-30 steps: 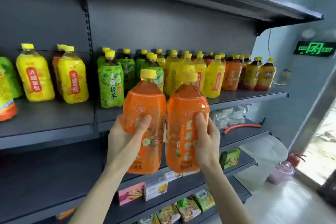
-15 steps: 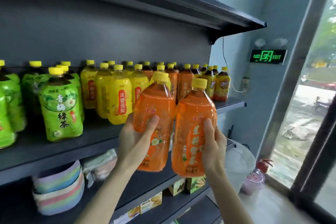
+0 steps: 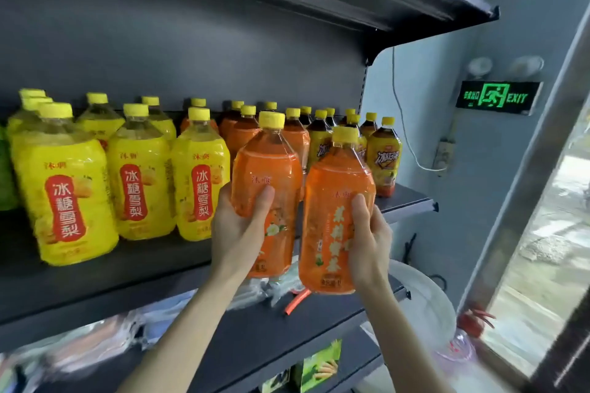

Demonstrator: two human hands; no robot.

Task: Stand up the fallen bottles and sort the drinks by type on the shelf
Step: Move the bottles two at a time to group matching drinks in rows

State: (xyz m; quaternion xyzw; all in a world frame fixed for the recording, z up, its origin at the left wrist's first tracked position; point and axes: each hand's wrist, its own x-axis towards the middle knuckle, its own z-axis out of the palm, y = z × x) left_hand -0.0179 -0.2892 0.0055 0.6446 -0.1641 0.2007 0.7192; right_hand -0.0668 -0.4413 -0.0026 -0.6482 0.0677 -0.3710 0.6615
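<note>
two hands up in front of the drinks shelf (image 3: 95, 277), one bottle each. left hand (image 3: 238, 233) wraps the left orange bottle (image 3: 271, 166) around its middle, thumb across the front of the label, fingers behind. right hand (image 3: 370, 242) clasps the right orange bottle (image 3: 335, 188) the same way from its right side, thumb on the label. both bottles upright, yellow caps on top, held in the air just before the shelf edge – bases hang below shelf level, not resting on it. the two sit side by side, nearly touching.

on the shelf behind, all standing: yellow bottles (image 3: 64, 188) with red labels fill the left and middle; a cluster of shelved orange bottles (image 3: 242, 134) stands right behind the held pair; dark tea bottles (image 3: 384, 153) occupy the right end. a sliver of green shows at the far left edge.

lower shelf (image 3: 255, 338) carries clear plastic bags and an orange tube piece (image 3: 297, 300). green box (image 3: 321, 364) further down. lit exit sign (image 3: 498, 97) on the wall to the right.
</note>
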